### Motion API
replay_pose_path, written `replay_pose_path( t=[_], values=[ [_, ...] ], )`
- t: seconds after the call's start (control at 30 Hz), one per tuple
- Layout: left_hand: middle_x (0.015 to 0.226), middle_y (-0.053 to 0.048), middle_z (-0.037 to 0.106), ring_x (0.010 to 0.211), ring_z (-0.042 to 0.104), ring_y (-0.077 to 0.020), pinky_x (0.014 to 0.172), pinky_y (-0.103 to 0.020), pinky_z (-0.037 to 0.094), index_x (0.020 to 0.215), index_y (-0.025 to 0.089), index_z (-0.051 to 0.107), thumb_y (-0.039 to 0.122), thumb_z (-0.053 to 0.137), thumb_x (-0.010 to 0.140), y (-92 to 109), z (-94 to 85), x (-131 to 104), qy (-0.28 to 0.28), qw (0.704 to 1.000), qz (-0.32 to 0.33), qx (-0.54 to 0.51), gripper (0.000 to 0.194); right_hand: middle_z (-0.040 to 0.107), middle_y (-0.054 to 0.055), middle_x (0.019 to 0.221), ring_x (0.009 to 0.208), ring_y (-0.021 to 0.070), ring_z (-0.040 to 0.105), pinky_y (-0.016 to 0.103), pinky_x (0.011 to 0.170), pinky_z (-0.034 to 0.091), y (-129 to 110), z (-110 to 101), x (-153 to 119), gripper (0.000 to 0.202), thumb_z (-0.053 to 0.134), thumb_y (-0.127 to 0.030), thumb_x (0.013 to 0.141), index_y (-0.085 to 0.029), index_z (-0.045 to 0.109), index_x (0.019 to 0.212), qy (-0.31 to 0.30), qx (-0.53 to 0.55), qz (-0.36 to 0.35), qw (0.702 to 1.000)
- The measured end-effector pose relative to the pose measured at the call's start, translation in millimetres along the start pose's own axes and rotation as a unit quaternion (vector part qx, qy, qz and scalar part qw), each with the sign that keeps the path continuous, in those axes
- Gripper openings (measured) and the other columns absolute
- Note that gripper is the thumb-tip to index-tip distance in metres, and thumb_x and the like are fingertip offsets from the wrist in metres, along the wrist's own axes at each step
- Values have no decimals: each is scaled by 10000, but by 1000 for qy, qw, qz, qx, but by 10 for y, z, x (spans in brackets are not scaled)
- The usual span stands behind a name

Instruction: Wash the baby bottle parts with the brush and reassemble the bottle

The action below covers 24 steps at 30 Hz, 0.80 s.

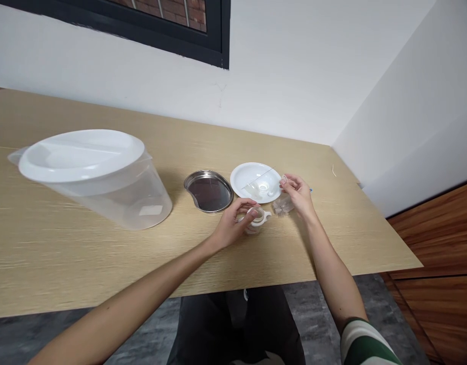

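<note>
My left hand (239, 220) is closed around a small clear cup (253, 229) with a white rim and side tabs, low over the table. To its right, my right hand (299, 195) pinches a small whitish translucent piece (283, 179) between thumb and fingers; its kind is not clear. Just behind both hands lies a white oval dish (238, 177) with a clear plastic item in it and a thin straight line across it. A crumpled clear plastic bag (282, 205) rests under my right hand. A small blue tip (311, 189) shows beside that hand.
A steel kidney dish (209, 192) sits left of the white dish. Farther left stands a large translucent pitcher (134, 203) with a white lid (81, 152). The wooden table (203, 268) meets a white wall behind, with a brown wooden cabinet (438, 238) at right.
</note>
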<state>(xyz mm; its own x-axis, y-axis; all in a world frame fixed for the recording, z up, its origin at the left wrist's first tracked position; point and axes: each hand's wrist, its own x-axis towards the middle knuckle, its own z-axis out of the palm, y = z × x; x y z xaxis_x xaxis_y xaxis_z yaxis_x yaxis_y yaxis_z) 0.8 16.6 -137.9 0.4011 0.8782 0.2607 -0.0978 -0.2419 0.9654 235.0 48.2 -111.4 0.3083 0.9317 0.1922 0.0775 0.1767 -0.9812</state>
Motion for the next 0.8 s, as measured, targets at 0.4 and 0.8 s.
replay_pose_path(
  t=[0.4, 0.8],
  values=[
    [1116, -104, 714, 966, 699, -216, 770, -316, 573, 1106, 190, 599, 491, 662, 880, 13, 4, -2, 5, 1000, 0, 8, 382, 709, 78, 990, 868, 185, 661, 353, 792, 563, 188, -37, 87, 546, 757, -565, 701, -208, 598, 1081, 22, -85, -45, 995],
    [1113, -97, 715, 978, 697, -212, 835, -330, 555, 1103, 194, 606, 475, 666, 885, 7, 4, -1, 5, 1000, 7, 5, 361, 584, 144, 1187, 817, 175, 595, 393, 806, 555, 358, -110, 145, 542, 692, -492, 741, -165, 680, 1173, 41, -215, -74, 973]
  ],
)
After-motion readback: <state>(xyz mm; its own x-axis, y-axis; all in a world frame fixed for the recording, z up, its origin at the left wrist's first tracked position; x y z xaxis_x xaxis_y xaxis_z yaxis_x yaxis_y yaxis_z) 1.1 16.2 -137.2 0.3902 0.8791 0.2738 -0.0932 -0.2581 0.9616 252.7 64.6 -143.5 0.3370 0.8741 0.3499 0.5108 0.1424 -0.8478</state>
